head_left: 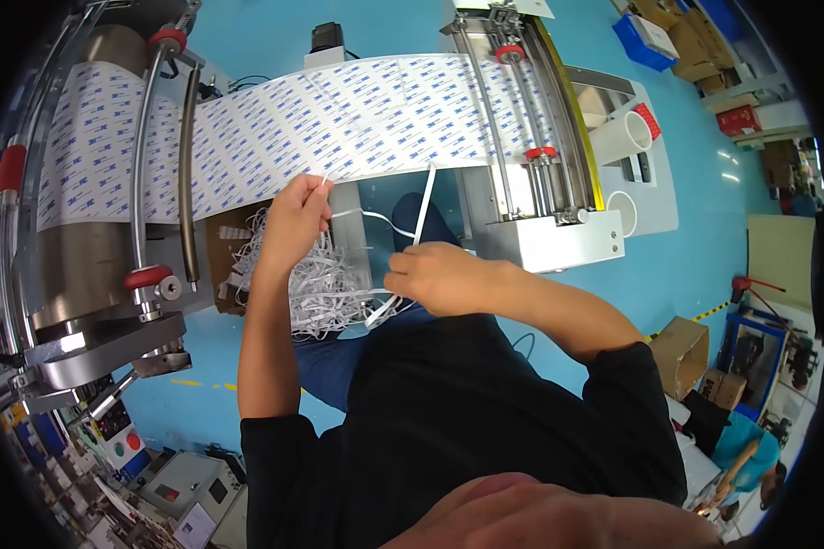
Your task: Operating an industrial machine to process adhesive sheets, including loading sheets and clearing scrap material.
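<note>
A wide white sheet (357, 110) printed with blue marks stretches between two sets of rollers in front of me. My left hand (293, 224) is closed at its near edge, pinching a thin white strip whose tip shows at the fingers. Lower and to the right, my right hand (437, 277) is closed around another narrow white strip (425, 206). That strip runs up from the hand to the sheet's near edge. Beneath and between my hands lies a tangled heap of cut white strips (325, 291), partly hidden by my left forearm.
Metal rollers (142, 137) with red collars stand at the left. A machine frame (554, 242) holds rods on the right, beside white tubes (622, 137). A cardboard box (229, 297) sits by the heap. Another person (746, 448) is at the far lower right.
</note>
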Motion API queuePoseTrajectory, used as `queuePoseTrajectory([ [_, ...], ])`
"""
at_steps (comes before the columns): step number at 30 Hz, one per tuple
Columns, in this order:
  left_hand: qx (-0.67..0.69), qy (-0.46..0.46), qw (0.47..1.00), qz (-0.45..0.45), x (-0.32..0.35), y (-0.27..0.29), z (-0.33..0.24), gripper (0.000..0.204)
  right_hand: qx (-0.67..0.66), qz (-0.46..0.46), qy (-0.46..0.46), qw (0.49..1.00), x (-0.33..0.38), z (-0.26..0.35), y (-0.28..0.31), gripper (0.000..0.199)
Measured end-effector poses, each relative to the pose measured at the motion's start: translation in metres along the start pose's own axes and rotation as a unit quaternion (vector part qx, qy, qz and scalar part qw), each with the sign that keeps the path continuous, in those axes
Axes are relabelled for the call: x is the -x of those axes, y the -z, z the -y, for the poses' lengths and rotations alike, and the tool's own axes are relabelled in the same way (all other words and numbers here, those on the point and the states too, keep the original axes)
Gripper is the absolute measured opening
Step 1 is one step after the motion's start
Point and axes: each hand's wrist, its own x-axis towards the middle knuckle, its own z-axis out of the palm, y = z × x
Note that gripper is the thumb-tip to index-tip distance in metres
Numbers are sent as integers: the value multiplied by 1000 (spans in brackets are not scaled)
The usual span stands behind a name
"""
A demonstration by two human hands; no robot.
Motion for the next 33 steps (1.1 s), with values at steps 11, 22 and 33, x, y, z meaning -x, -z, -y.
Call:
queuePoseTrajectory([
  [11,-89,37,995,34,50,70,49,15,-12,-46,59,997,-54,21,-25,12],
  [22,108,56,992,-23,104,193,174,15,-47,-48,91,994,-162,97,-133,13],
  [33,400,-37,899,-173,146,213,240,9,-153,-174,-175,957,-73,64,-102,27],
])
